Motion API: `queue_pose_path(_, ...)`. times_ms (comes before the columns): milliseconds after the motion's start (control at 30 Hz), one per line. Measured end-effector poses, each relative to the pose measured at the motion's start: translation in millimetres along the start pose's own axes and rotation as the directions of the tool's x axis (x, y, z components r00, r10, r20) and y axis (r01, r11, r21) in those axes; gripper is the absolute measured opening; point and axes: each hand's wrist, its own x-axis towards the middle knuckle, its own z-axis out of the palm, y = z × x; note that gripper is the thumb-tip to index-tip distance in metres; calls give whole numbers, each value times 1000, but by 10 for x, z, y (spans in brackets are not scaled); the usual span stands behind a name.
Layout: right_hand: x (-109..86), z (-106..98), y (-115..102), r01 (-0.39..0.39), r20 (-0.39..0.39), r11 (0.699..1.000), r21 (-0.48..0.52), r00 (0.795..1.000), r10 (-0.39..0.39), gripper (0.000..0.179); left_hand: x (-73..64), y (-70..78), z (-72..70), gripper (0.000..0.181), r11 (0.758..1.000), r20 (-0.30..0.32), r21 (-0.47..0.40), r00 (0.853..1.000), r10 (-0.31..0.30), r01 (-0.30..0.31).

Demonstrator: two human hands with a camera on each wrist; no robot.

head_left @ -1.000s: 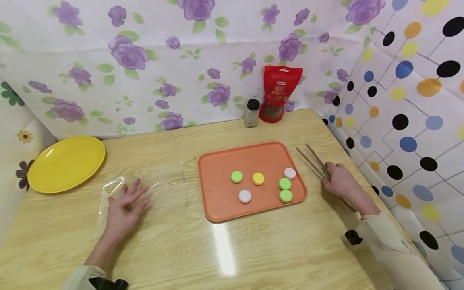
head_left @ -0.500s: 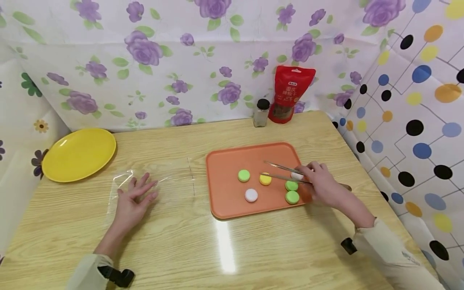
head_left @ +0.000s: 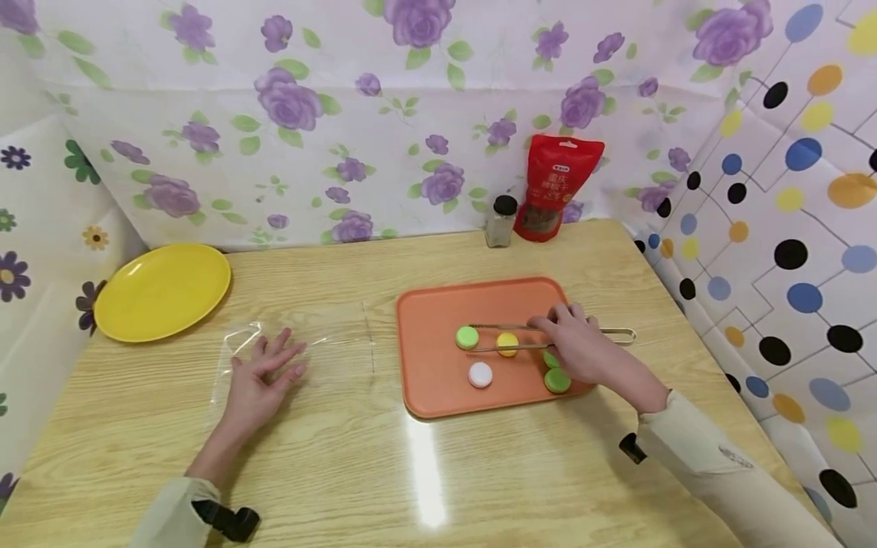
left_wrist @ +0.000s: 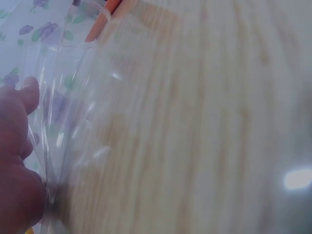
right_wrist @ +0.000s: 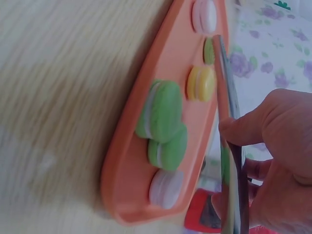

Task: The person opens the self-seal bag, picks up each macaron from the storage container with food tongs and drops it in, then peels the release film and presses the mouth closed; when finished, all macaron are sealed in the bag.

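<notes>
My right hand (head_left: 578,342) grips metal tongs (right_wrist: 227,83), reaching over the orange tray (head_left: 438,403). The tongs' tips stand on either side of a green macaron (head_left: 467,338), and their arms pass over a yellow macaron (head_left: 507,345). A pale macaron (head_left: 480,374) lies nearer the front. Two green macarons (right_wrist: 163,111) and another pale macaron (right_wrist: 166,187) sit at the tray's right end, partly hidden by the hand in the head view. My left hand (head_left: 263,380), fingers spread and thumb apart, lies at a clear plastic bag (head_left: 339,346), whose film rises beside the fingers.
A yellow plate (head_left: 164,293) stands at the back left of the wooden table (head_left: 329,472). A black-capped jar (head_left: 501,222) and a red pouch (head_left: 556,183) stand at the back. Patterned cloth walls (head_left: 384,129) border the table on the back and both sides.
My right hand has lifted the tongs from the table beside the tray and swung them left over it, bringing the tips to the green macaron. The left hand stays at the bag; the view has shifted slightly.
</notes>
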Motion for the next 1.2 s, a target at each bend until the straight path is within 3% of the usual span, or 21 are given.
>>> queue_pose_path(133,84,-19,-71,9,21,1000,-12,1000,-8,40,-36,-12,-52,32,1000,-1,19,1000,-8,8)
queue_pose_path(300,141,-15,-117,31,-9,999,-13,999,-31,40,-63,-21,-101,32,998,-6,55,1000,-9,10)
queue_pose_path(600,163,0,-241,92,-84,996,2,992,-91,41,5,13,-42,30,995,12,103,1000,0,-2)
queue_pose_path(833,508,42,-681,211,-116,977,-5,971,-210,41,13,-3,-58,31,993,6,118,1000,7,-8)
queue_pose_path(1200,1190,293,-1450,328,-29,944,-21,944,-329,40,-9,8,-96,32,994,24,105,999,-33,30)
